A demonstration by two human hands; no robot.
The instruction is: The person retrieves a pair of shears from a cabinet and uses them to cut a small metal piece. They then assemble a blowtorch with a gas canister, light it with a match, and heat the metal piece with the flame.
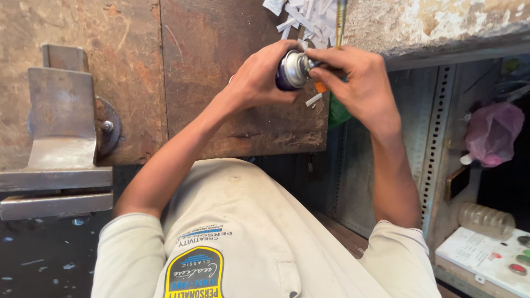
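Observation:
My left hand point(258, 77) wraps around a small dark purple spray can point(288, 70) with a silver domed top, held above a rusty metal workbench point(210, 83). My right hand point(356, 80) meets the can's top from the right, fingertips pinched at the nozzle, and a small orange piece point(320, 87) shows just beneath those fingers. Whether the right hand grips that piece or only the nozzle cannot be told.
White paper strips point(303, 16) lie scattered on the bench beyond the hands, next to a thin brass rod point(341, 19). A steel bench fixture point(61, 121) stands at left. At right are a perforated metal rack point(436, 138), a pink plastic bag point(493, 132), a clear bottle point(486, 219).

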